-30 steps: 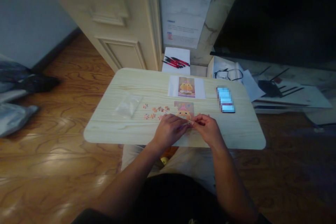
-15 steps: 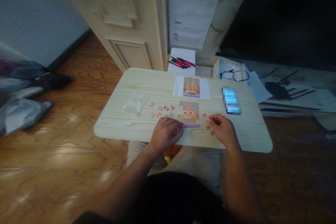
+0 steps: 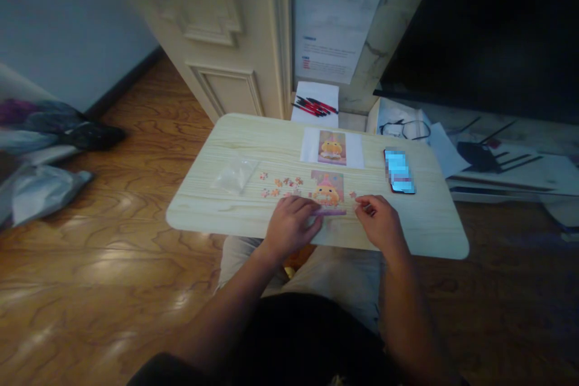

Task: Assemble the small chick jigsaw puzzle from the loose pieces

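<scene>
Our left hand [image 3: 292, 226] lies curled, fingers down, on the lower left corner of the puzzle [image 3: 329, 193], pressing it flat; it grips nothing that we can see. Our right hand [image 3: 379, 222] rests just right of the puzzle with fingers half closed — whether a piece sits between them we cannot tell. The puzzle lies near the front edge of the table [image 3: 217, 205], below the reference picture [image 3: 332, 148]. Loose pieces [image 3: 280, 184] are scattered to its left, one more by our right fingertips. These pieces look thin, light and stiff — easy to bend, we judge, so best pinched by the edges. A plastic bag [image 3: 235, 175] and a phone [image 3: 398, 171] lie farther out.
</scene>
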A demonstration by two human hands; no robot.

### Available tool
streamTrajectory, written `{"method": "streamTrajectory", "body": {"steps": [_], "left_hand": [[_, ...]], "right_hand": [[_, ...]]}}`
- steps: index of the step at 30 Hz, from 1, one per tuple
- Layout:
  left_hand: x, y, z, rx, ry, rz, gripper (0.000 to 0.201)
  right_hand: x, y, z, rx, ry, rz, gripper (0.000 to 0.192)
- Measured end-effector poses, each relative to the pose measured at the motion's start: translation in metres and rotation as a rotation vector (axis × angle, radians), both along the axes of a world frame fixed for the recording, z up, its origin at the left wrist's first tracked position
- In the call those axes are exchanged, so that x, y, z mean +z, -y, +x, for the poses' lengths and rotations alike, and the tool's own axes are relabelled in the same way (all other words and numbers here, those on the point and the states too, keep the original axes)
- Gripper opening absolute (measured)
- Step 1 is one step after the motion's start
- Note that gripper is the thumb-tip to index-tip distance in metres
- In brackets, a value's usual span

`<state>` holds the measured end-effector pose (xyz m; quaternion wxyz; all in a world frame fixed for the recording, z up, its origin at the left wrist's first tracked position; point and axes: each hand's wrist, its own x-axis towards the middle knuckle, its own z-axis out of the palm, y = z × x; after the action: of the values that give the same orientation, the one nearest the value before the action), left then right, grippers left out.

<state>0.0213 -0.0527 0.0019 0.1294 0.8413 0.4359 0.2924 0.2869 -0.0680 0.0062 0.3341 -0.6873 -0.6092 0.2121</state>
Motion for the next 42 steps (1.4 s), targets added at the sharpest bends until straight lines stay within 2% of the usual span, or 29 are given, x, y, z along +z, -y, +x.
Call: {"method": "streamTrajectory", "body": {"steps": [3,5,9,15,19,30,37,42], "left_hand": [[0.004,-0.015,-0.015,0.305,-0.12,-0.02,0.027],[0.005,-0.023,-0.023,0.363,-0.195,-0.034,0.026],[0.004,-0.032,-0.024,0.364,-0.252,-0.041,0.022],[0.005,-0.038,-0.02,0.352,-0.223,-0.089,0.021],[0.008,-0.041,-0.023,0.398,-0.252,-0.1,0.019],[0.012,-0.044,-0.029,0.323,-0.276,-0.132,0.019],[0.017,-0.049,-0.023,0.385,-0.255,-0.195,0.017],[0.015,-0.053,-0.021,0.351,-0.28,-0.21,0.019]], "right_hand": [[0.004,0.0,-0.007,0.043,0.012,0.048,0.023],[0.007,0.0,-0.008,0.034,0.004,0.058,0.023],[0.009,0.002,-0.004,0.004,-0.043,0.055,0.022],[0.007,0.007,0.005,-0.04,-0.162,0.006,0.025],[0.006,0.009,0.005,-0.037,-0.172,0.015,0.03],[-0.001,0.01,0.006,-0.039,-0.191,0.021,0.028],[-0.003,0.008,0.006,-0.04,-0.207,-0.003,0.027],[-0.003,0.008,0.006,-0.05,-0.237,-0.003,0.028]]}}
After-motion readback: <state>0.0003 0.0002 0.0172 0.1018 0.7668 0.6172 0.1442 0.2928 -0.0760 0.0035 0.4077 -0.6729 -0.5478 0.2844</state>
